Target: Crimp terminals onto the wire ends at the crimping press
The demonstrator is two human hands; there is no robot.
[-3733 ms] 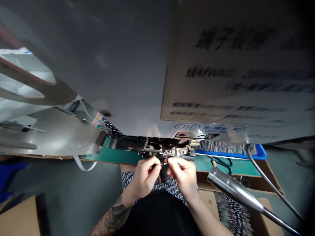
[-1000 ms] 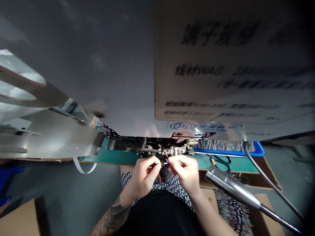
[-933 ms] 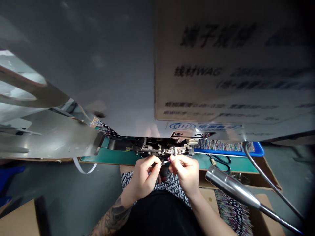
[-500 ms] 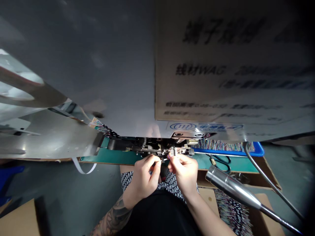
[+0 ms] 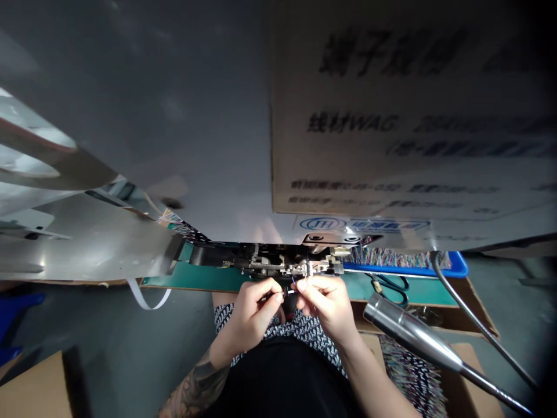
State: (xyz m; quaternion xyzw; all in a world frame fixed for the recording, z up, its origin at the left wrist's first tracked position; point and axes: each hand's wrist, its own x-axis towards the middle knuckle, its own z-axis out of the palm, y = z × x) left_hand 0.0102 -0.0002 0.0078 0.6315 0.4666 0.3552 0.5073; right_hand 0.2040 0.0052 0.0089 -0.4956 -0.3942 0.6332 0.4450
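Note:
My left hand (image 5: 256,310) is pinched closed at the front edge of the green bench; a small dark piece and a short white bit show at its fingertips, too small to name. Close to its right, my right hand (image 5: 326,302) pinches a thin purple wire (image 5: 293,281) between thumb and forefinger. The fingertips of the two hands are a small gap apart. Just beyond them is the metal mechanism (image 5: 308,267) at the foot of a large grey machine (image 5: 209,145). Parts of that mechanism lie hidden under the machine body.
A blue tray (image 5: 459,267) of many coloured wires sits right of the mechanism on the green bench (image 5: 204,278). A metal lamp arm (image 5: 413,334) reaches in from the lower right. A sheet-metal guard (image 5: 100,244) stands left, with a white strip (image 5: 148,296) hanging nearby.
Both hands have drawn slightly down and back from the mechanism. The purple wire now shows more clearly at my right fingertips.

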